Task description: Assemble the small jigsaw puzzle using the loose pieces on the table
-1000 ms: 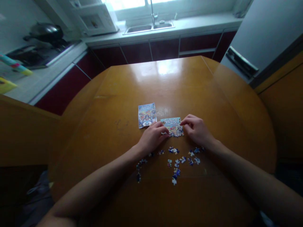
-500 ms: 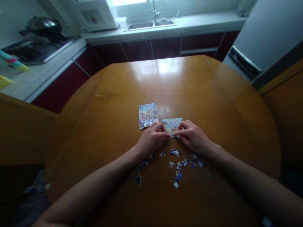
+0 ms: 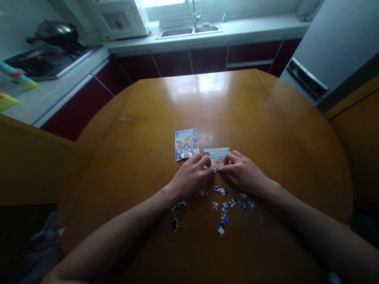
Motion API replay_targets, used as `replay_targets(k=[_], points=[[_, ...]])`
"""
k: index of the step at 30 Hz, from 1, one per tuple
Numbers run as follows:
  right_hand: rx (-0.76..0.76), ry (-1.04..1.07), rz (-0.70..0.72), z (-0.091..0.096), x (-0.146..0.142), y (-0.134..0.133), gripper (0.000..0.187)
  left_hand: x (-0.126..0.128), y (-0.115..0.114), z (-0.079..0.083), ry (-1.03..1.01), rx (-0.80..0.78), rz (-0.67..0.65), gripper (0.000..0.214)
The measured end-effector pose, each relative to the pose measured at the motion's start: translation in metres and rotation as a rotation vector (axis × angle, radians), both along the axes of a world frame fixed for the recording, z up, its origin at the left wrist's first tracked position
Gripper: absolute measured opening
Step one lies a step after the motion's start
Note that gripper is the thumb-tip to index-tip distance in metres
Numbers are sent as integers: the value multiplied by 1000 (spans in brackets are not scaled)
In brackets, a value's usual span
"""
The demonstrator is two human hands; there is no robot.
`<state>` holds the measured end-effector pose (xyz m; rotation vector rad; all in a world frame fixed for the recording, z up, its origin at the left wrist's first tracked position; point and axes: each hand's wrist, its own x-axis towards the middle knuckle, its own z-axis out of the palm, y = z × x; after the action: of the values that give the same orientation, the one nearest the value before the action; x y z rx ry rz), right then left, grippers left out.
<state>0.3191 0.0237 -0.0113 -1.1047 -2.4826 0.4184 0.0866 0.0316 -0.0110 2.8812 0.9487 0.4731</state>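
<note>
A partly built colourful jigsaw (image 3: 217,154) lies on the round wooden table (image 3: 166,118). My left hand (image 3: 192,175) rests on its near left edge, fingers curled and pinched at the bottom row. My right hand (image 3: 241,172) covers the near right part, fingertips pressed together at the same spot, meeting the left fingertips. What the fingertips hold is too small to make out. A small reference picture card (image 3: 186,143) lies just left of the jigsaw. Several loose pieces (image 3: 225,207) are scattered on the table below my hands.
A kitchen counter with a sink (image 3: 189,30) runs along the back, a microwave (image 3: 121,19) at its left. A wok sits on a stove (image 3: 56,35) at far left. A grey fridge (image 3: 328,43) stands at the right.
My right hand has slid left over the jigsaw until its fingertips meet the left hand's at the bottom edge. The left hand barely moved. The view shifted slightly.
</note>
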Motion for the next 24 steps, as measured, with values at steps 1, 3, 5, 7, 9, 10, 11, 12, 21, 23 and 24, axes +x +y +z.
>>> replay_targets(k=[1,3,5,7,9,10,11,12,21,23,24], points=[[0,-2,3,0,0,0,29,0,1,-1,-58,-27,17,14],[-1,2,6,0,0,-1,29,0,3,-5,-198,-76,72,14],[-3,11,6,0,1,-1,28,-2,4,-6,-289,-98,116,15],[-6,17,3,-1,1,-1,27,-3,4,-6,-308,-91,97,17],[-10,16,-1,-1,1,0,26,-4,4,-6,-277,-85,32,19],[-12,14,-2,-1,1,0,26,-5,3,-6,-251,-84,6,20],[-13,11,-3,0,0,0,27,-5,3,-6,-226,-87,-8,20],[-14,9,-4,0,0,0,27,-5,2,-7,-206,-93,-9,20],[-18,10,-30,1,-2,-3,29,-1,5,-10,-305,-71,91,23],[-27,9,-36,0,-2,-3,30,0,5,-10,-265,-57,86,22],[-30,8,-37,0,-2,-3,29,0,5,-10,-242,-51,83,21]])
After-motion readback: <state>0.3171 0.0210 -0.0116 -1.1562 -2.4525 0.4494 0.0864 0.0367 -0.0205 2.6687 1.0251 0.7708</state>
